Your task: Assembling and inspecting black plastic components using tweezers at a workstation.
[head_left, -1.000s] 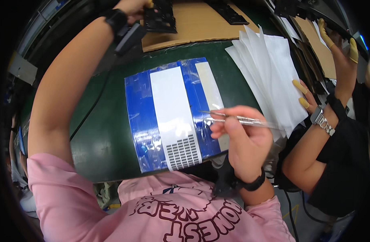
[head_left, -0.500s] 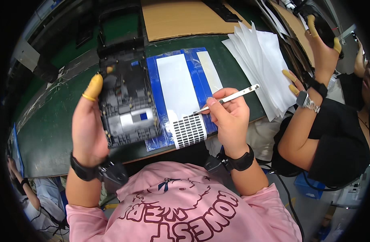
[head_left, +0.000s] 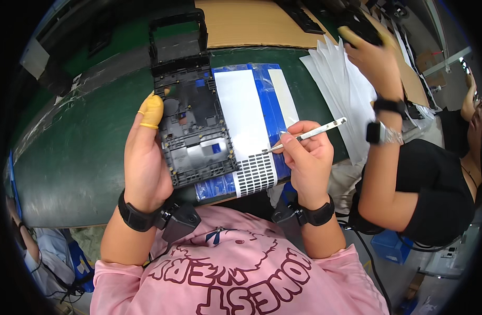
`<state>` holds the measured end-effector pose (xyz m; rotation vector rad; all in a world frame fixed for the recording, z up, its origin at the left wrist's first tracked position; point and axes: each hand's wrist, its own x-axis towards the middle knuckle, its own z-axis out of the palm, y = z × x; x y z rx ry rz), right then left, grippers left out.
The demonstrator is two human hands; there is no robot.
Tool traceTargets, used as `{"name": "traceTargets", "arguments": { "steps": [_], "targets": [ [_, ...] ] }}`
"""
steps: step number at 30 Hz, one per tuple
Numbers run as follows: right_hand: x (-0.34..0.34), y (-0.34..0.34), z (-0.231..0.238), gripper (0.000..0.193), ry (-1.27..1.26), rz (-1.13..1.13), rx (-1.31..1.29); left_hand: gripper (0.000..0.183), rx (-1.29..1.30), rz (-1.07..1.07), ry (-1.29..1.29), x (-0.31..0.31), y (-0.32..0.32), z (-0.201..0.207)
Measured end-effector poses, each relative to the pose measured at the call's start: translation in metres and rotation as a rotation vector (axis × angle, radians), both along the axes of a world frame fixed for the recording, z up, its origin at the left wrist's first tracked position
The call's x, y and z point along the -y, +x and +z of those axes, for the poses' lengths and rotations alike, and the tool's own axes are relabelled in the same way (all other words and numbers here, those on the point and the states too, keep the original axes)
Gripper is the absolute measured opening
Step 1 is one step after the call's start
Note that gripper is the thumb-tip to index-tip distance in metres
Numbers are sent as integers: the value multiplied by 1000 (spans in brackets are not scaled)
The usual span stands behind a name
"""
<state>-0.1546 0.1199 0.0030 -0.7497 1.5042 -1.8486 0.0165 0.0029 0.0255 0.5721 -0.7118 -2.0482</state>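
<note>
My left hand (head_left: 145, 164) grips a black plastic frame part (head_left: 191, 123) by its left edge, its thumb wearing a yellow finger cot. The part is held upright above the green table (head_left: 78, 157). In my right hand (head_left: 308, 157) are metal tweezers (head_left: 309, 134), tips pointing left onto a white sticker sheet (head_left: 249, 126) that has small black rectangles along its lower end. That sheet lies on a blue backing sheet (head_left: 270, 105) just right of the part.
A stack of white paper sheets (head_left: 338, 84) lies at the right of the table. A co-worker in black stands at the right, one hand with a watch (head_left: 380, 132) reaching over the sheets. Brown cardboard (head_left: 251, 23) lies at the back.
My left hand brought the black frame part from the far side down beside the sticker sheet. My right hand with the tweezers lowered its tips onto the sheet.
</note>
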Motion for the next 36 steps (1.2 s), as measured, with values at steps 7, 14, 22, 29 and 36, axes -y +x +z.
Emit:
{"name": "traceTargets", "arguments": {
  "steps": [7, 14, 22, 29, 36],
  "targets": [
    [-4, 8, 9, 16, -95, 38, 89, 29, 19, 2, -76, -7, -3, -2],
    [-19, 51, 51, 19, -257, 205, 33, 32, -71, -179, -16, -36, 6, 17],
    [-23, 75, 59, 19, -288, 274, 39, 36, -214, -105, -88, -63, 22, 36],
    [-32, 83, 61, 18, -298, 303, 52, 36, -216, -108, -85, -71, 31, 36],
    [-38, 87, 61, 20, -277, 288, 28, 37, -210, -94, -131, -80, 35, 38]
  ]
}}
